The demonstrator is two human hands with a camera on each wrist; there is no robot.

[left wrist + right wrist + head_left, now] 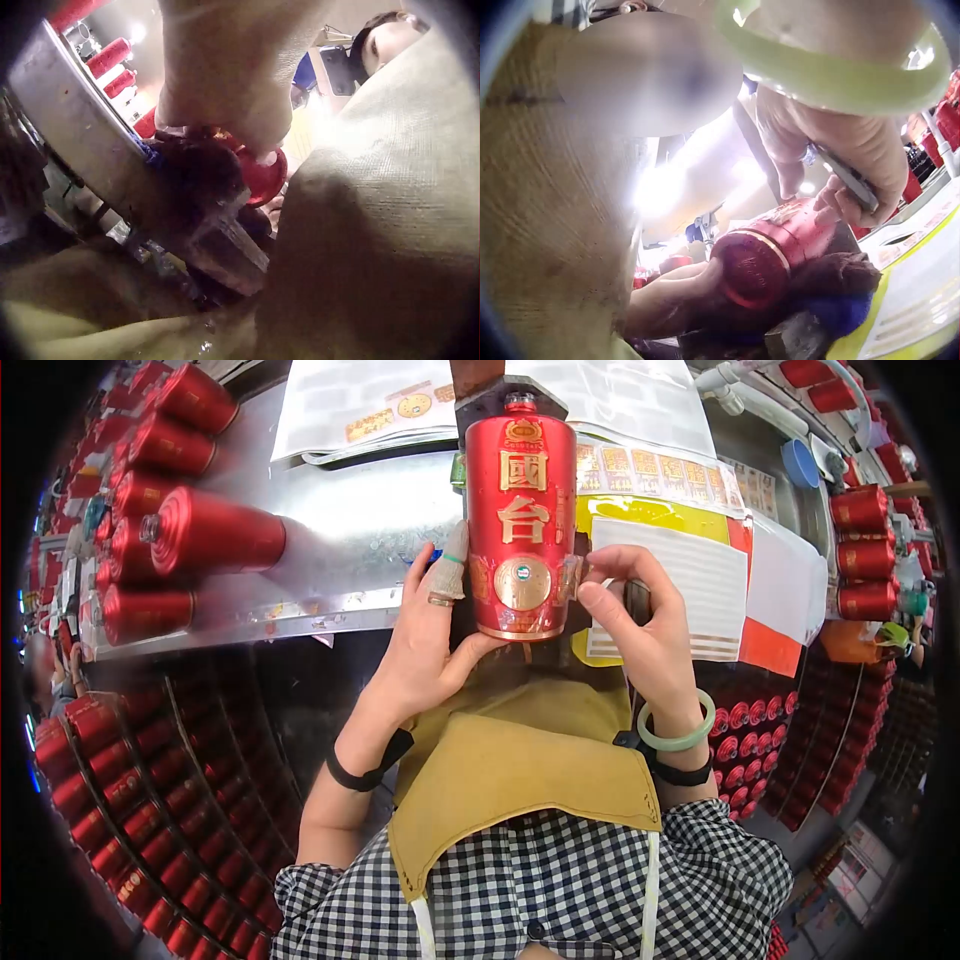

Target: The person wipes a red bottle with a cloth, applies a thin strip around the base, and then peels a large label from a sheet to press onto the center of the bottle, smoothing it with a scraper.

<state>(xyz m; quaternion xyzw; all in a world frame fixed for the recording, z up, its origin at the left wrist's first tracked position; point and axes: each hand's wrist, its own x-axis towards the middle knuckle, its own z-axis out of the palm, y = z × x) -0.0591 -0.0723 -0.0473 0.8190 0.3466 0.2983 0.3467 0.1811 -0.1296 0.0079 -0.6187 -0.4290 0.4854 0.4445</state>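
A red bottle (pixel 523 490) with raised gold characters and a round gold medallion (pixel 523 582) lies with its capped neck away from me. My left hand (pixel 425 630) grips it from the left, thumb by the base; one finger wears a pale cover (pixel 450 565). At the bottle's right side, my right hand (pixel 645 605) has its thumb and index fingertip close together beside the medallion's clear-looking edge strip (pixel 572 575). A flat grey metal tool (pixel 847 178) sits within the right hand's curled fingers. Dark cloth (pixel 840 274) lies under the bottle in the right wrist view.
Red bottles stand at the bench's left (pixel 220 530) and fill racks (pixel 170 810) below. Sheets of gold labels (pixel 660 475) and a striped white sheet (pixel 665 585) lie at right. A white padded cover (pixel 380 410) spans the back; a blue cup (pixel 800 463) stands back right.
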